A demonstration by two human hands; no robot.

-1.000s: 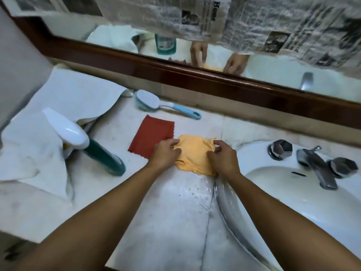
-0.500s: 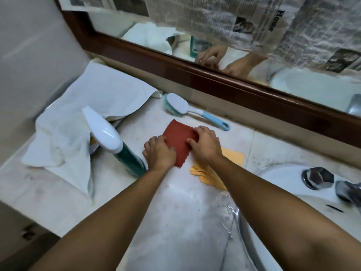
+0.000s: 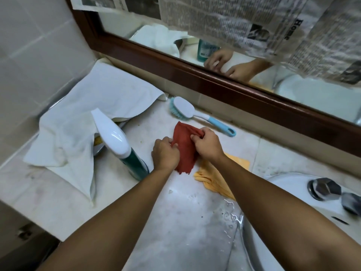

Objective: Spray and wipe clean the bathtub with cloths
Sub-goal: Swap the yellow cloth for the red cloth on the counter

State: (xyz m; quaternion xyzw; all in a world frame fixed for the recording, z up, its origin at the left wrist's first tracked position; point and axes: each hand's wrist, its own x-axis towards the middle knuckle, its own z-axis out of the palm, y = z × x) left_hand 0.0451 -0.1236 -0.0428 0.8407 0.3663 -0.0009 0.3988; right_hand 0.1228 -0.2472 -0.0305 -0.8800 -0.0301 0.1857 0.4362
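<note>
1. Both hands grip the red cloth (image 3: 184, 151). I see the left hand (image 3: 165, 153) pinching its left edge, and the right hand (image 3: 208, 146) has its fingers curled into the far right part.
2. That red cloth sits bunched on the marble counter (image 3: 175, 222), mid-scene, between the two hands.
3. A yellow cloth (image 3: 214, 180) lies on the counter just right of the red one. It is partly under the right forearm and near the sink (image 3: 283, 178) rim.
4. The spray bottle (image 3: 119, 141), with a white head and teal body, stands just left of the left hand.
5. A scrub brush (image 3: 187, 110) lies beyond the hands, with its blue handle pointing right.
6. A white towel (image 3: 93, 106) is draped at far left.
7. I see water on the counter beside the sink edge.
</note>
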